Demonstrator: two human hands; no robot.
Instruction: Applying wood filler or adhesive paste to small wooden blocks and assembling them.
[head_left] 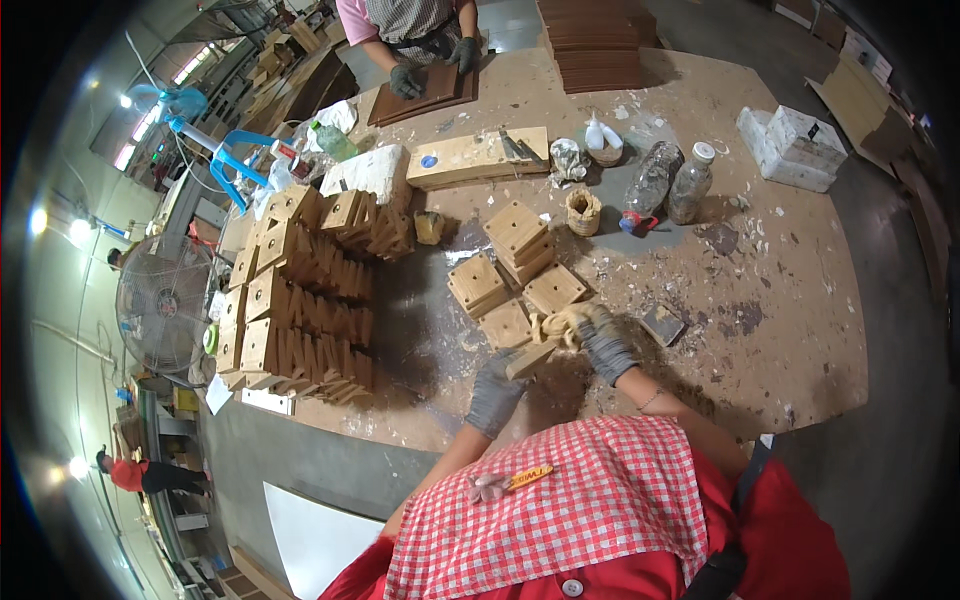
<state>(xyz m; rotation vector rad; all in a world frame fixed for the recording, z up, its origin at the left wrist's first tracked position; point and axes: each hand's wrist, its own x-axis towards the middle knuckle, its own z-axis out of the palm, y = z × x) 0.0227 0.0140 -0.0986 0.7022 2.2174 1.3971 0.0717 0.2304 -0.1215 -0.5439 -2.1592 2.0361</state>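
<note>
My left hand, in a grey glove, is closed on a small wooden block, tilted above the table. Against that block's far side, my right hand in a matching glove grips a crumpled yellowish rag; its fingers are partly hidden. Just beyond my hands, short stacks of square wooden blocks with drilled holes stand close together: a near one, a left one, a right one and a taller far one.
Rows of stacked wooden blocks fill the table's left side. A dark sanding block lies right of my hands. Bottles, a round tub, a plank and white foam sit farther back. Opposite, a gloved co-worker handles brown panels.
</note>
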